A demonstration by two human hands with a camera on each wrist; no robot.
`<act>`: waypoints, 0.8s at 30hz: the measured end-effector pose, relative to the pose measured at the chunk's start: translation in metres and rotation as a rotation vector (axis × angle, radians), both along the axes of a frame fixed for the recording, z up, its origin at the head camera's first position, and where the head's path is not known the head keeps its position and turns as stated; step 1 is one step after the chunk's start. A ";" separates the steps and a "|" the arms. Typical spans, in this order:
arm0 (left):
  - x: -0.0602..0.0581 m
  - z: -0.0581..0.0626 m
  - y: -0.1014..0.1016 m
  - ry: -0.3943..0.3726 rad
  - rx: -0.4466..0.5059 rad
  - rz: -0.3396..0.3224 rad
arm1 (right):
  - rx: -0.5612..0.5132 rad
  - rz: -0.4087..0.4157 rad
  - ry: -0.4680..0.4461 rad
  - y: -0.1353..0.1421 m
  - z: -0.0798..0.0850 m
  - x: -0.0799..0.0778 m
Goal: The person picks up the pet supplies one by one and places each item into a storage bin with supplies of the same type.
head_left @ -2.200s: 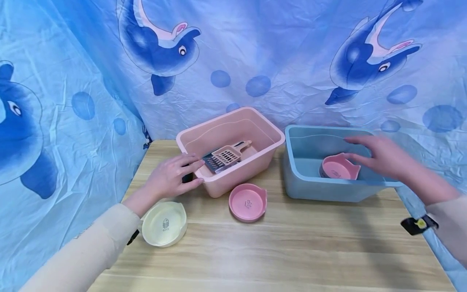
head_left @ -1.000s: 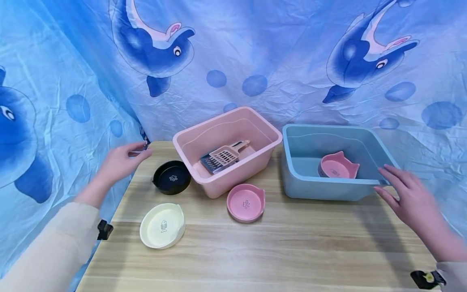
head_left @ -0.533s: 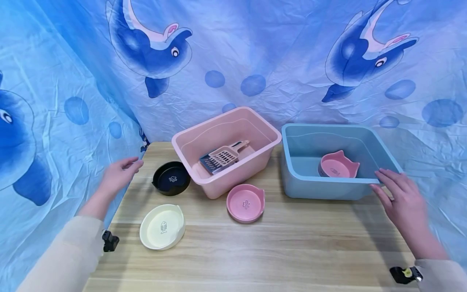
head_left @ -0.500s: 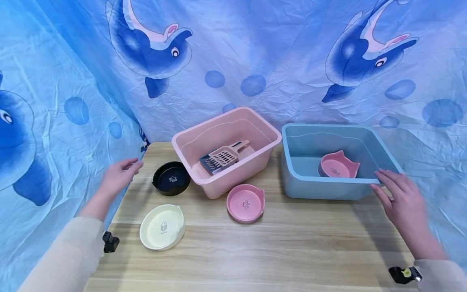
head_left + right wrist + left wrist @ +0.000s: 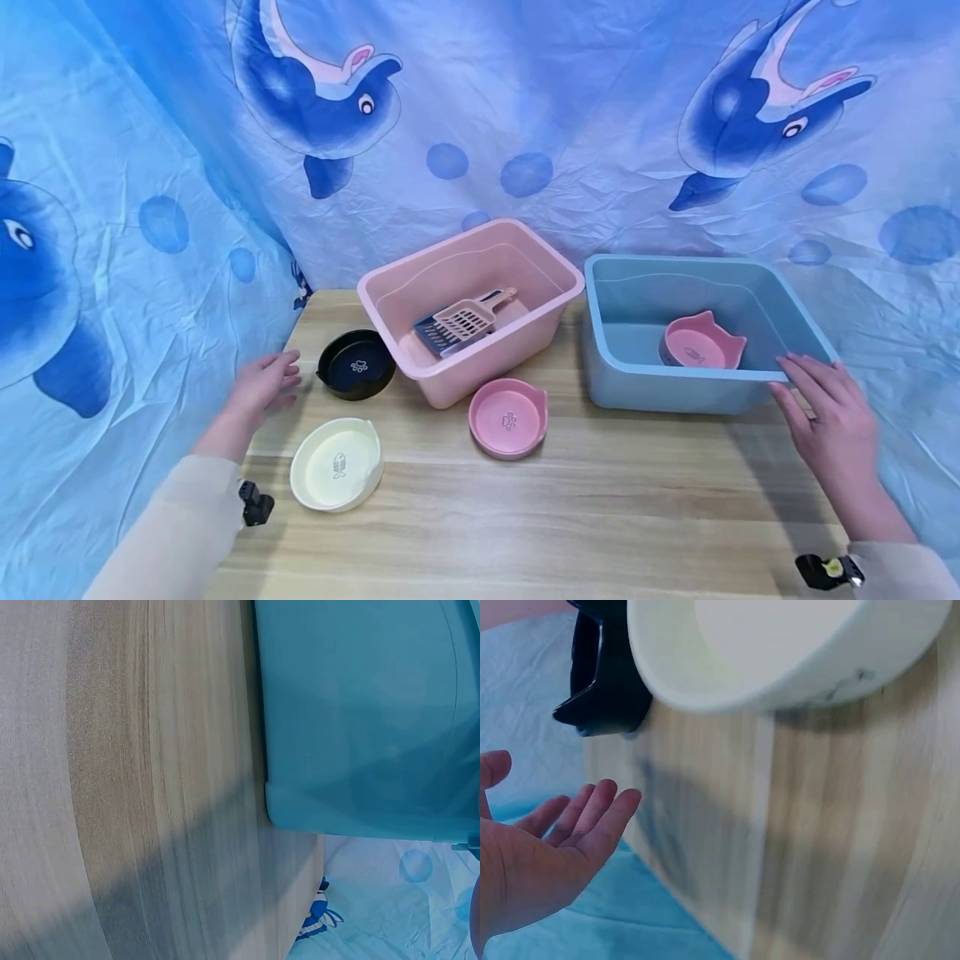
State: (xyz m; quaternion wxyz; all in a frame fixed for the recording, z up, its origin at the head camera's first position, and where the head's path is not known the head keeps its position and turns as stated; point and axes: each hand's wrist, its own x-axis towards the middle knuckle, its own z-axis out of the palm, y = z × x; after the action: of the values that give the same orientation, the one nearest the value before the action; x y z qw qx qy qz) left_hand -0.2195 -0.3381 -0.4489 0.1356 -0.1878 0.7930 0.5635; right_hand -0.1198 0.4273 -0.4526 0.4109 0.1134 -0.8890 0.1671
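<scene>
Though upright, blue tub [image 5: 660, 392] part-hidden

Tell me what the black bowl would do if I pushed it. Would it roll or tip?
The black bowl would probably slide, not roll, because it sits flat on the table. Tipping seems unlikely, as it looks wide and low. Its smooth, shiny side might feel slippery.

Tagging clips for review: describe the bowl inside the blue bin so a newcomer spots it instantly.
On the wooden table, find the blue bin with the right hand at its rim. Inside sits a cat-eared pink bowl. The other pink bowl, outside, shows a paw; this one, a fish.
</scene>
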 end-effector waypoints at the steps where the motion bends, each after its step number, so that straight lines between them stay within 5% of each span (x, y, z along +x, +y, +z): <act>1: 0.000 -0.002 0.000 -0.023 0.049 0.015 | 0.000 -0.002 -0.004 0.000 0.000 0.001; 9: -0.003 -0.020 -0.003 -0.136 0.357 0.091 | 0.011 -0.014 -0.022 0.001 -0.002 0.002; 19: -0.011 -0.026 0.005 -0.184 0.554 0.130 | 0.007 -0.025 -0.048 0.000 0.000 0.003; 24: -0.014 -0.029 0.004 -0.174 0.578 0.126 | 0.003 -0.024 -0.046 -0.001 0.000 0.003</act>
State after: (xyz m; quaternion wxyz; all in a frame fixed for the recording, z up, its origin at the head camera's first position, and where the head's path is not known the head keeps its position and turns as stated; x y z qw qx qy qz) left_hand -0.2333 -0.3336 -0.4777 0.2156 -0.2377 0.5723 0.7546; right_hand -0.1169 0.4266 -0.4526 0.3923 0.0996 -0.8997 0.1633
